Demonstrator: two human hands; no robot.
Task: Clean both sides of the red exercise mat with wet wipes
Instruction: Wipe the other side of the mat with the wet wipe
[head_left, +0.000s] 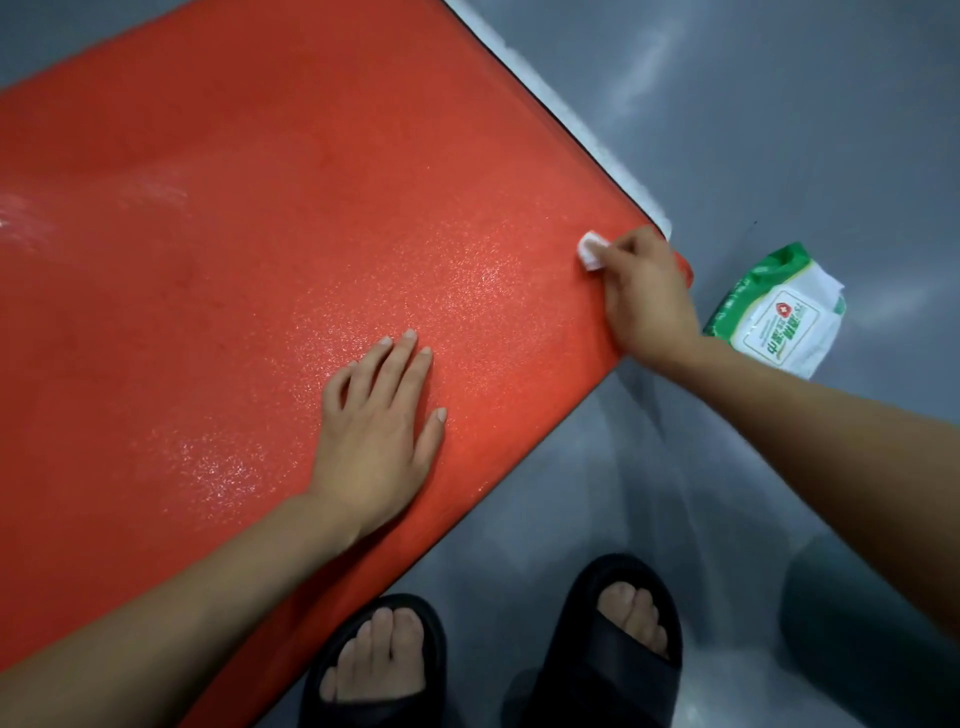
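White and folded small, the wet wipe (592, 251) sits pinched under the curled fingertips of the right hand (644, 296), which presses it down onto the red exercise mat (260, 234) right at the mat's near right corner. Only a bit of the wipe shows past the fingers; the rest is hidden beneath them. The left hand (376, 431) holds nothing: it lies flat on the mat with fingers straight and slightly spread, near the mat's front edge, and seems to be pinning the mat in place while the other hand wipes

The mat lies flat on the grey floor (779, 130), one side facing up. A speckled wet sheen covers the surface between and around both hands, and a brighter wet streak glints towards the left edge of the view, so much of this upper face looks already wiped. The far stretch of the mat looks duller, though whether it is dry or just out of the light I cannot tell

Judging from this, the work is on the first visible face, at a corner; the underside is not seen and likely remains to be done, which would call for turning the mat over. A pack of wet wipes (776, 312) lies on the floor just beside the corner, within reach for a fresh sheet. Black slippers (613, 644) stand at the mat's front edge
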